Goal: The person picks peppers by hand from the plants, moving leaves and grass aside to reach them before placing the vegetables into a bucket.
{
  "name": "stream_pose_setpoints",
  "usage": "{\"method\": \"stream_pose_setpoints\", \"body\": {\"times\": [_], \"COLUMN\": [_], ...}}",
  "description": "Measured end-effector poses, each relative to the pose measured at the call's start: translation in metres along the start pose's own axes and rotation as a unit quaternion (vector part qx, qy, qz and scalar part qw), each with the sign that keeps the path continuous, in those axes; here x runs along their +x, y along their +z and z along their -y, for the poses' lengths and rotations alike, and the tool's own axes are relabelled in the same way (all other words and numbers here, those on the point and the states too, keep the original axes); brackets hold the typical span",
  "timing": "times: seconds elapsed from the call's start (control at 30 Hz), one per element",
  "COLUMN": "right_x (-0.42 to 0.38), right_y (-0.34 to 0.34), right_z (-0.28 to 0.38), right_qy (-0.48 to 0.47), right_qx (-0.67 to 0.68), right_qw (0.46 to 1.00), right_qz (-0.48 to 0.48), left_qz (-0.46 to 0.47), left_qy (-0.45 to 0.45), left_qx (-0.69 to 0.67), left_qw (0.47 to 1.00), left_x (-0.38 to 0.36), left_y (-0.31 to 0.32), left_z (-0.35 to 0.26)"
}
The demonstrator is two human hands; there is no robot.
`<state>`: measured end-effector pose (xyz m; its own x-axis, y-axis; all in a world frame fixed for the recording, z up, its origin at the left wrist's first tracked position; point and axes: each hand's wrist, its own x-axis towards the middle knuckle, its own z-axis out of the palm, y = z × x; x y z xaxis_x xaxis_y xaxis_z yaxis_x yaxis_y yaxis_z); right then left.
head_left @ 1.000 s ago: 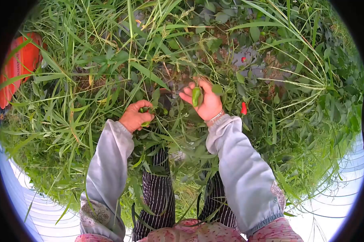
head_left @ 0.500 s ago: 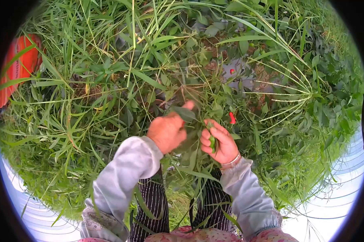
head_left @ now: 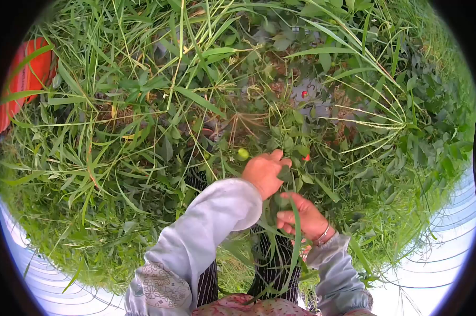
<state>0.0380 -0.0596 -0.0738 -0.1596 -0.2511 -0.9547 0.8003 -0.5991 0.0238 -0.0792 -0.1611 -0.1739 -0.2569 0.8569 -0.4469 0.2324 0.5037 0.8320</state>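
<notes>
My left hand (head_left: 265,172) reaches into the leafy plants, back of the hand up, its fingers bent among stems and leaves; what they grip is hidden. Just right of its fingertips hangs a small red pepper (head_left: 307,157). A round yellow-green fruit (head_left: 242,154) shows just left of that hand. Lower and to the right, my right hand (head_left: 305,217) is curled, with leaves and a long grass blade (head_left: 297,231) in front of it. Whatever lies inside its fingers cannot be made out.
Tall grass (head_left: 195,100) and leafy plants surround both hands. An orange-red bag-like thing with lettering (head_left: 30,79) lies at the far left. Another small red fruit (head_left: 305,94) lies farther off near grey sheeting (head_left: 314,108). A spread grass seed head (head_left: 380,124) stands at right.
My left hand has moved right, in front of my right hand. My right hand has moved down and right; the green pepper seen in it before no longer shows. The round fruit is now uncovered.
</notes>
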Motion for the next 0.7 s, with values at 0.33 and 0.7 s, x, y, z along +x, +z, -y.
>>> {"method": "stream_pose_setpoints", "body": {"times": [0.33,0.7], "right_x": [-0.03,-0.034], "right_y": [0.005,0.042], "right_z": [0.022,0.105], "right_qy": [-0.066,-0.303], "right_qx": [-0.176,-0.455], "right_qw": [0.982,0.797], "right_qz": [-0.01,-0.256], "left_qz": [-0.066,-0.067], "left_qy": [0.013,-0.051], "left_qx": [-0.017,-0.157], "left_qw": [0.998,0.984], "left_x": [-0.008,0.031], "left_y": [0.012,0.05], "left_z": [-0.012,-0.041]}}
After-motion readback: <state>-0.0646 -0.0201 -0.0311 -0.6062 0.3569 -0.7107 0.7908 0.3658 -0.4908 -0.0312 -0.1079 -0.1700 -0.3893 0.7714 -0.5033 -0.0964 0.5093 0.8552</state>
